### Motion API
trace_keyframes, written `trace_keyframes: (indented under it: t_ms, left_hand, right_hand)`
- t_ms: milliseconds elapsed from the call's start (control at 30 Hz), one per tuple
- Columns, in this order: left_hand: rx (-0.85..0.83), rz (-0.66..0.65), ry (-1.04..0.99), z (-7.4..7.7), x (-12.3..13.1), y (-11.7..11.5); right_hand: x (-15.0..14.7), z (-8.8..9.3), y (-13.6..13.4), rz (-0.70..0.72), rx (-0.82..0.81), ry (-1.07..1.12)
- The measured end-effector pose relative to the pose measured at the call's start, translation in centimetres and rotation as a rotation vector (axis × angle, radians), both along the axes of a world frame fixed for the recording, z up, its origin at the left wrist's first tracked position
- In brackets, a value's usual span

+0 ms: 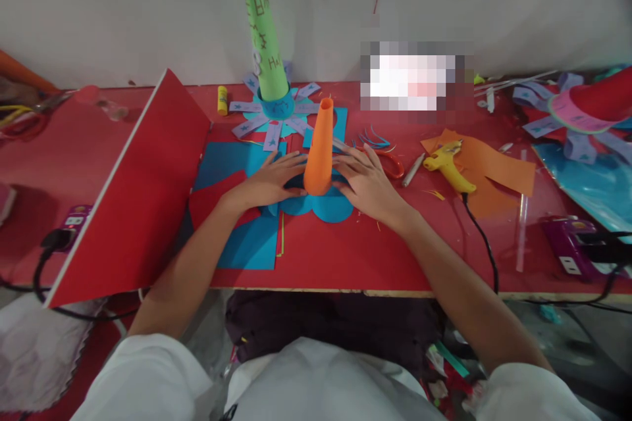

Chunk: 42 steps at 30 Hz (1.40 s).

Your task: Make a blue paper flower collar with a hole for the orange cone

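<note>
An orange paper cone [320,151] stands upright, narrow end up, on a blue scalloped paper piece [334,208] in front of me. My left hand [271,179] is at the cone's left side, fingers stretched toward its base over the blue paper. On the other side, my right hand [368,183] reaches in with fingers extended and apart, close to the cone's lower part. Whether the fingertips touch the cone is hard to make out. Neither hand grips anything. Under my left wrist lie a red paper piece [212,200] and blue sheets [249,253].
Behind the cone rises a tall green paper cone hat [266,33]. A yellow glue gun [450,168] rests on orange paper [513,171] at right. Red-handled scissors [392,164] lie beside my right hand. A red board [143,191] leans at left. A glue stick [222,100] stands behind.
</note>
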State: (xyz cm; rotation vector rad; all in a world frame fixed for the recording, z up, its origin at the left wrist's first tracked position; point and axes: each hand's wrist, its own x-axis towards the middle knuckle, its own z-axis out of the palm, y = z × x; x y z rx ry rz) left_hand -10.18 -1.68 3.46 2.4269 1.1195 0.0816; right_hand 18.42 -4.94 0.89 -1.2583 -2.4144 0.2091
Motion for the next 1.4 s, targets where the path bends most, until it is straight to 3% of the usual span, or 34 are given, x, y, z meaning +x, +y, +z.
trace_keyframes:
  t_ms: [233, 433, 633, 733, 1400]
  left_hand:
    - [-0.01, 0.005, -0.141, -1.0, -0.6, 1.4]
    - [-0.017, -0.004, -0.149, -1.3, -0.9, 1.4]
    - [-0.033, 0.024, -0.142, -1.1, -0.5, 0.9]
    - [-0.024, 0.034, -0.105, -1.0, -0.3, 0.7]
    - [0.031, -0.014, -0.051, -1.4, -0.1, 0.6]
  right_hand:
    - [-0.6, -1.1, 0.1, -0.021, 0.03, 0.015]
    - [-0.1, -0.6, 0.4, -0.022, 0.081, 0.057]
    - [1.0, 0.5, 0.1, 0.282, 0.034, 0.074]
    - [1.0, 0.5, -0.2, 0.353, -0.006, 0.032]
    - [0.5, 1.0, -1.0, 0.351, -0.156, -0.022]
